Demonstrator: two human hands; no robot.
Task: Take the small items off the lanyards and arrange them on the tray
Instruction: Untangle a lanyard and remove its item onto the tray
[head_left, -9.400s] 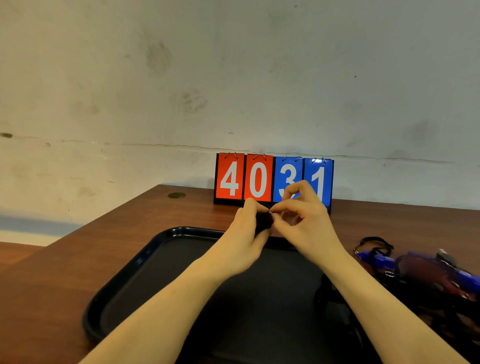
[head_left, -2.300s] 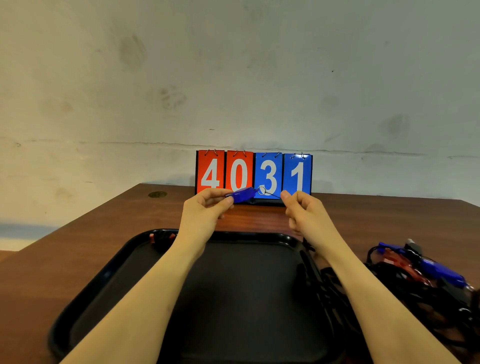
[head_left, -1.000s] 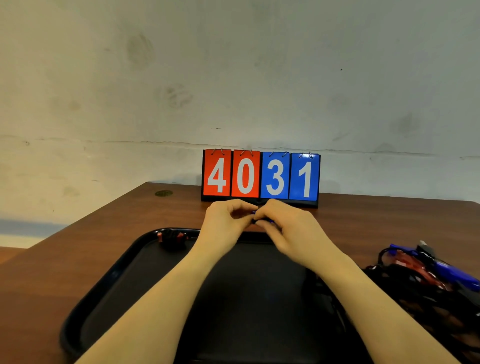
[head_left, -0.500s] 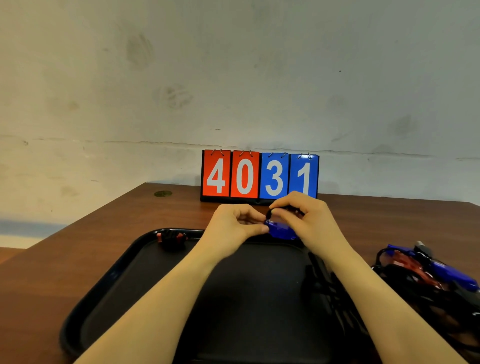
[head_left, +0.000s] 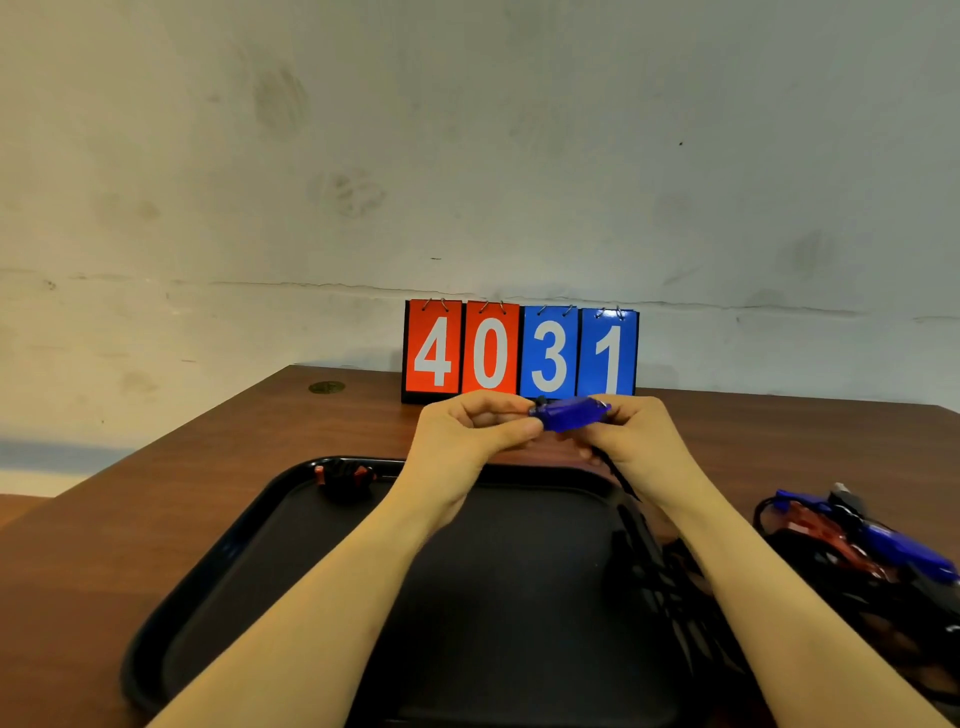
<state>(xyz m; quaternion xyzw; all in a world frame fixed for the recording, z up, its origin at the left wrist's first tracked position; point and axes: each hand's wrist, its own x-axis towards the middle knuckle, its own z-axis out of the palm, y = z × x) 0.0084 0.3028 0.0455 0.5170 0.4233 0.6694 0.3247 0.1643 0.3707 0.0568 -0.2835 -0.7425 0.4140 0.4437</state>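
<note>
A small blue item (head_left: 569, 413) is held level above the far rim of the black tray (head_left: 218, 566). My left hand (head_left: 470, 431) pinches its left end and my right hand (head_left: 631, 441) pinches its right end. A black lanyard (head_left: 660, 571) hangs from under my right hand down onto the tray's right side. A small black and red item (head_left: 345, 478) lies in the tray's far left corner.
A tangle of black lanyards with blue and red items (head_left: 862, 551) lies on the brown table (head_left: 156, 493) right of the tray. A flip scoreboard reading 4031 (head_left: 519, 351) stands at the back against the wall.
Over the last second my hands drew slightly apart and rose a little, and the blue item turned level between them. The black and red item reached the tray's corner several seconds earlier.
</note>
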